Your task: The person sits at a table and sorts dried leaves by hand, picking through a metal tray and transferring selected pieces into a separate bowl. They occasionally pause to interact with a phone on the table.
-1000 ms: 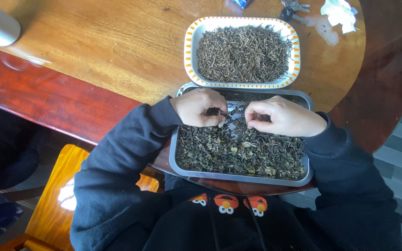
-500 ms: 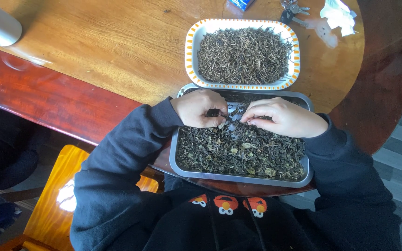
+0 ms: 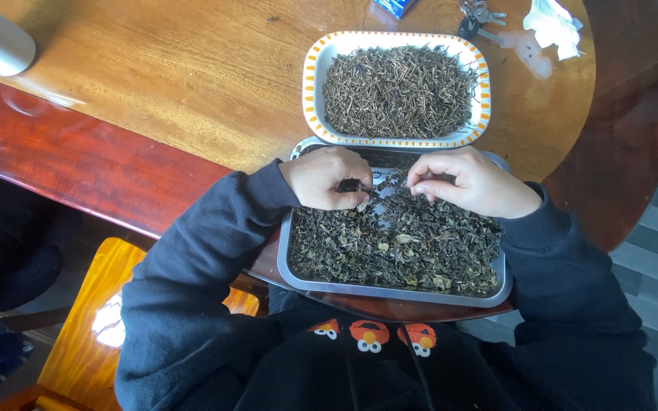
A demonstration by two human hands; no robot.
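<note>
Seemingly pinching leaves, left hand (image 3: 327,177) and right hand (image 3: 472,183) crowd the metal tray's (image 3: 390,290) far edge.

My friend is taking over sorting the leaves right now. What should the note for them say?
Left hand: curled over the far end of the metal tray, pinching a dark bit of leaf.
Right hand: beside it, fingertips down in the loose leaves.
White dish with the orange rim: just beyond the tray, heaped with dark twiggy pieces.
Done: a bare patch between the hands.
Left: most of the tray's leaves.
</note>
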